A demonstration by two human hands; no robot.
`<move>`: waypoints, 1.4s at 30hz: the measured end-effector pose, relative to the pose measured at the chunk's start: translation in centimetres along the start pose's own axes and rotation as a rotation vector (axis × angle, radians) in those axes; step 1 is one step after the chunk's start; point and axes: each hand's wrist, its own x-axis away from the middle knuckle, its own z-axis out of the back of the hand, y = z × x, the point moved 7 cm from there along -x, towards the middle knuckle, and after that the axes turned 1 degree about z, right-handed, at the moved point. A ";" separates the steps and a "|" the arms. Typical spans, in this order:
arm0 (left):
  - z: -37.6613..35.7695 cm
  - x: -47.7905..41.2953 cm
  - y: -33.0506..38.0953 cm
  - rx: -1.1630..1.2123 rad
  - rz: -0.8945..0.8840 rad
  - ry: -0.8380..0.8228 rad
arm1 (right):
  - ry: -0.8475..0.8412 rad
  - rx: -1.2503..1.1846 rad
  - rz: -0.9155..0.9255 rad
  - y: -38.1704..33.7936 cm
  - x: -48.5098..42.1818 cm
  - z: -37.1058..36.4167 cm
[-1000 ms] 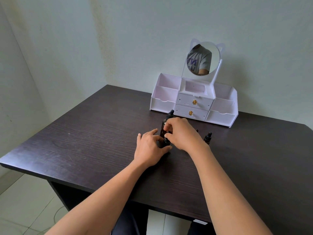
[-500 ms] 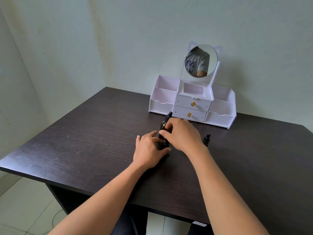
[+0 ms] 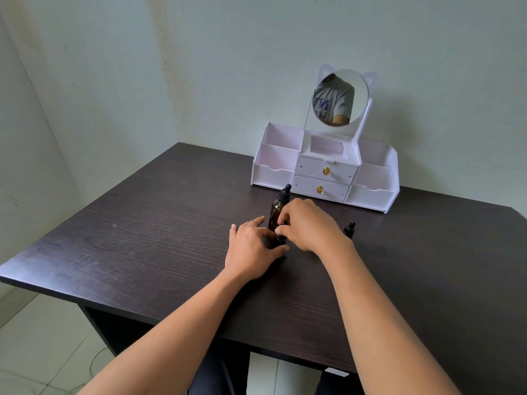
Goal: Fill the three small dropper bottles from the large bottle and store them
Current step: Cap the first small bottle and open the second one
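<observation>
Hands both on one small dropper bottle at mid-table. Left hand low, heel resting on the table, thumb and fingers curled round the bottle's body, presumably to pin it upright against a twist. Right hand above, fingertips pinching its top, a grip suited to unscrewing. Cannot tell whether loosened or tight: top mostly covered by fingers. Large bottle found directly behind, upright, amber, dropper top on; just beside or touching the held bottle, cannot say which. Kept near, probably, to shorten the reach at transfer. Second small bottle upright and capped to the right of the right wrist, apart from both hands. Third small bottle not seen; possibly hidden behind the right hand. At the far edge against the wall, white organiser with open compartments either side, two drawers shut, round mirror on top; no bottle seen in any visible compartment. Judged step: opening a small bottle ahead of filling. Judged progress: early, nothing stored. Risk: tipping the large bottle close behind on a slipped twist; hence, likely, the bracing left hand.
</observation>
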 end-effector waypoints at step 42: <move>-0.2 0.3 0.8 -0.036 -0.040 -0.067 | 0.273 -0.260 -0.168 2.0 2.1 -3.4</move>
